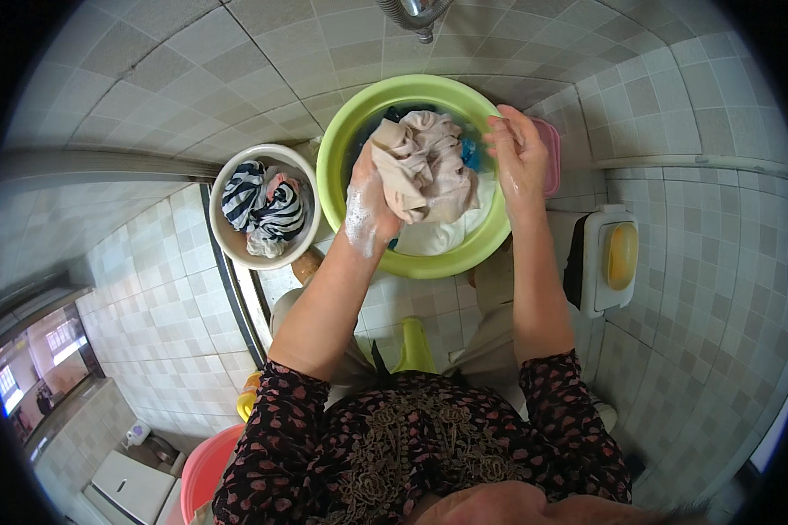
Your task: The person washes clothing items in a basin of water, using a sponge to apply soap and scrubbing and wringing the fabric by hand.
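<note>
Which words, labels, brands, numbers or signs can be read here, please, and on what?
None can be read: no lettering shows on the round lime-green plastic basin, the round off-white basin or the crumpled beige cloth.
Any print on the yellow object by the black floral left sleeve is too small.

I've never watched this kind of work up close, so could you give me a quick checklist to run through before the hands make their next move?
1. Beige cloth supported by the left hand: ok, it is raised over the green basin.
2. Left hand's grip firm: cannot tell, the cloth hides its fingers.
3. Left hand free of suds: not ok, foam covers its wrist.
4. Right hand open: ok, at the basin's right rim.
5. Striped clothes inside the white bowl: ok.
6. Bowl and basin apart: cannot tell, their rims meet or nearly meet.
</note>
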{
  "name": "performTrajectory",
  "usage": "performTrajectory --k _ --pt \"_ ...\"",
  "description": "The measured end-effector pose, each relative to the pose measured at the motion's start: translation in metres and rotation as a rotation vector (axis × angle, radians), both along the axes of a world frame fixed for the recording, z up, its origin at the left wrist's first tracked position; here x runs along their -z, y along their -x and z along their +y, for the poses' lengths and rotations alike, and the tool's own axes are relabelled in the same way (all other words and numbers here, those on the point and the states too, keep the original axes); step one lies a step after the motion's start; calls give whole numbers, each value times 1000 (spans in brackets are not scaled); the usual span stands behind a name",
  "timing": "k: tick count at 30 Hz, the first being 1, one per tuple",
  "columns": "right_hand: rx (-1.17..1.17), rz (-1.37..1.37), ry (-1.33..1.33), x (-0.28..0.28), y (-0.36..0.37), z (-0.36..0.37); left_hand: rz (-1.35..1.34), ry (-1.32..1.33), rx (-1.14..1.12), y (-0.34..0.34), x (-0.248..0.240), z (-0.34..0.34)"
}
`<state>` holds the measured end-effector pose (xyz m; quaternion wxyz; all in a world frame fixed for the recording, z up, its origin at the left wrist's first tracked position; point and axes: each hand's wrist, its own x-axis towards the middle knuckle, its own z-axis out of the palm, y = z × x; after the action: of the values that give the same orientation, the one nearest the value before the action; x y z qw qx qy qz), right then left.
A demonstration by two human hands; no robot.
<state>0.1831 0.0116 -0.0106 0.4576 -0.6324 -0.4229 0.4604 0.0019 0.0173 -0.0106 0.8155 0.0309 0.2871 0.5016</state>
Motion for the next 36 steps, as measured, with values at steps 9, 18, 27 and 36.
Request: performTrajectory --k 9,18,27,36 --pt "23 801 245 -9 53 -25 -378 50 -40 20 12 4" --pt "125 560 -126 -9 12 -4 3 29 232 7 5 7" --pt "-217 -509 -620 -15 105 -46 -226 -173 -4 2 85 -11" --pt "-59 -585 -283 18 70 -16 179 236 32 -26 43 -16"
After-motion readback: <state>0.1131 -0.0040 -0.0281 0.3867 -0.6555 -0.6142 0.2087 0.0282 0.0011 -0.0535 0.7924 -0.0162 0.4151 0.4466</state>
